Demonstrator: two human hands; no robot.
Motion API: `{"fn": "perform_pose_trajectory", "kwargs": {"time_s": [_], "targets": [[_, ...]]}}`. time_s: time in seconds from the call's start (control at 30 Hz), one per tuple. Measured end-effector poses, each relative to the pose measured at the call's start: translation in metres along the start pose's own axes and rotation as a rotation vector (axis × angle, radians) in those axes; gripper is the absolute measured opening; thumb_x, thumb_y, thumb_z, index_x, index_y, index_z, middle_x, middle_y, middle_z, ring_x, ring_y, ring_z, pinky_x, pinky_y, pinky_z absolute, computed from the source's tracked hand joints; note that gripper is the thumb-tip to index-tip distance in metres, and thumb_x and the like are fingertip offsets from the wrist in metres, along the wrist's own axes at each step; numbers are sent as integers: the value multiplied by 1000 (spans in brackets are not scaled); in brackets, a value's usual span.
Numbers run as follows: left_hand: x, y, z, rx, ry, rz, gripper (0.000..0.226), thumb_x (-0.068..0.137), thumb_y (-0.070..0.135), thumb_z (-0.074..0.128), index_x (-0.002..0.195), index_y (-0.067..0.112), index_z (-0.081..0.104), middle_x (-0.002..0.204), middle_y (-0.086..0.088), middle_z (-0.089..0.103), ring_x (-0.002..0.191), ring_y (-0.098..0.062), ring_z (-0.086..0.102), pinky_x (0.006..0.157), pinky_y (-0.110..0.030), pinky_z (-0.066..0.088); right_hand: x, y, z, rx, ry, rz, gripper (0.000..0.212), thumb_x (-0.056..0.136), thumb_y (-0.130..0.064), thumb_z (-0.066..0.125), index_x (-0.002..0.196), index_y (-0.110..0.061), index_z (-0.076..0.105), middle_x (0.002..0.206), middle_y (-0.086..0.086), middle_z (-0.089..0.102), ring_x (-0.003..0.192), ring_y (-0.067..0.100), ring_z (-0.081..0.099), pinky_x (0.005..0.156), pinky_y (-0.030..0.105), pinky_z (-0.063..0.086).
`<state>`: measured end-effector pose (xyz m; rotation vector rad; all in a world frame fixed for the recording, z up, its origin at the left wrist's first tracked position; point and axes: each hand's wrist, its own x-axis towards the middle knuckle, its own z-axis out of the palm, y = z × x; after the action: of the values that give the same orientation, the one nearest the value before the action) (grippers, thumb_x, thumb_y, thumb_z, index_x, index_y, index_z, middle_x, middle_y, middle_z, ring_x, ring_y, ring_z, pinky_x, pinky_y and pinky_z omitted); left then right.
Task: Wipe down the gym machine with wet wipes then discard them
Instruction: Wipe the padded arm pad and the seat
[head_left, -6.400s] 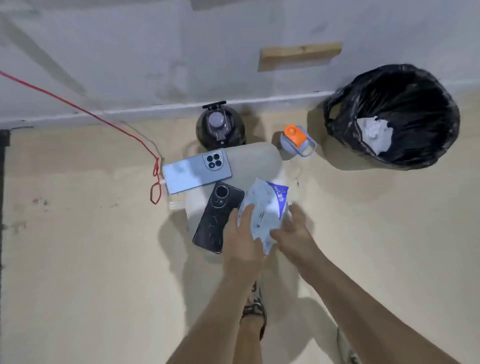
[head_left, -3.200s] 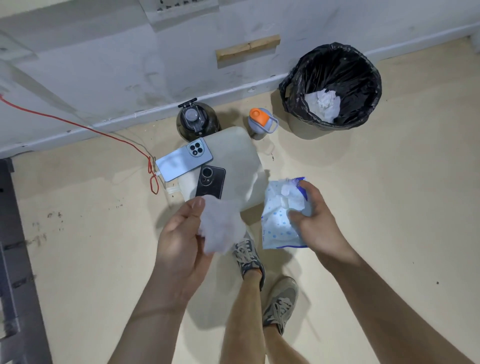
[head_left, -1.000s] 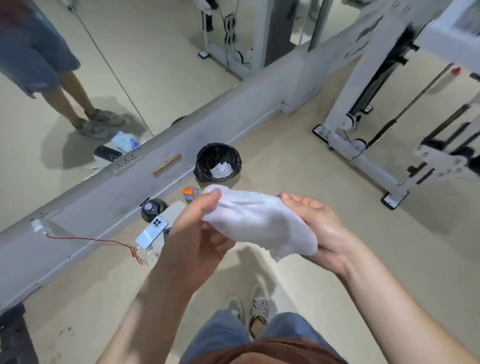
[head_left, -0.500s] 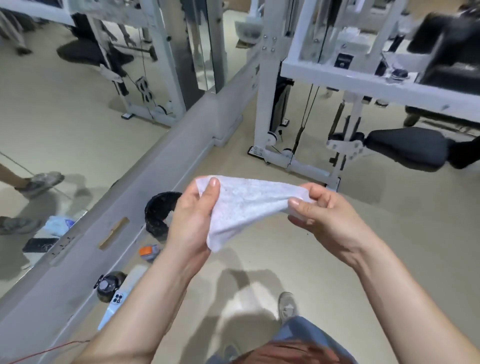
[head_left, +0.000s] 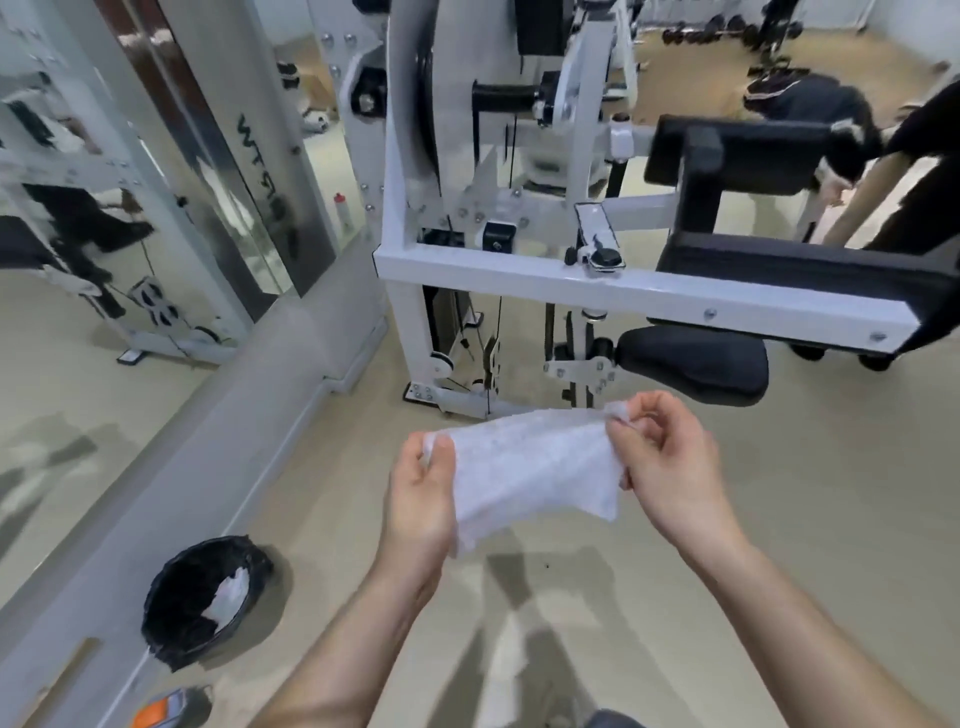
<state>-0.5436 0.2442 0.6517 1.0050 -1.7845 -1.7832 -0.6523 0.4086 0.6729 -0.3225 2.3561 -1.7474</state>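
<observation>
Now that the machine (head_left: 519, 275) fills the upper frame, left hand (head_left: 421, 499) and right hand (head_left: 670, 467) pinch the wipe (head_left: 530, 473) open, ready.

Beige floor (head_left: 831, 519), mirrored wall (head_left: 62, 389) left, dumbbells (head_left: 719, 28) far back.

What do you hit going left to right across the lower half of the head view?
black-lined bin → left hand → wet wipe → right hand
</observation>
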Motion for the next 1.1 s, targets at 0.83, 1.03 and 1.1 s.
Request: {"fn": "perform_pose_trajectory", "kwargs": {"time_s": [0.83,1.03,1.1], "targets": [[271,81,181,185,-305,-27,26,96,5,48,104,30,51,73,-16,65,52,-26,64,47,-31,51,397,-22,-8,-943,185,-228,34,99,-36,49,120,-13,61,111,12,55,100,31,53,76,38,48],[284,73,183,543,-380,203,28,95,21,53,100,49,53,81,17,63,64,-6,58,63,-21,47,368,11,40,-1162,-392,-180,90,87,-52,-5,147,10,20,154,31,19,145,42,18,116,48,24],[289,68,187,583,-332,297,29,95,19,55,98,48,54,86,19,61,72,0,55,64,-10,40,386,16,45,-1138,-392,-80,91,83,-54,-7,152,5,3,161,25,-1,149,37,1,119,50,20]]}}
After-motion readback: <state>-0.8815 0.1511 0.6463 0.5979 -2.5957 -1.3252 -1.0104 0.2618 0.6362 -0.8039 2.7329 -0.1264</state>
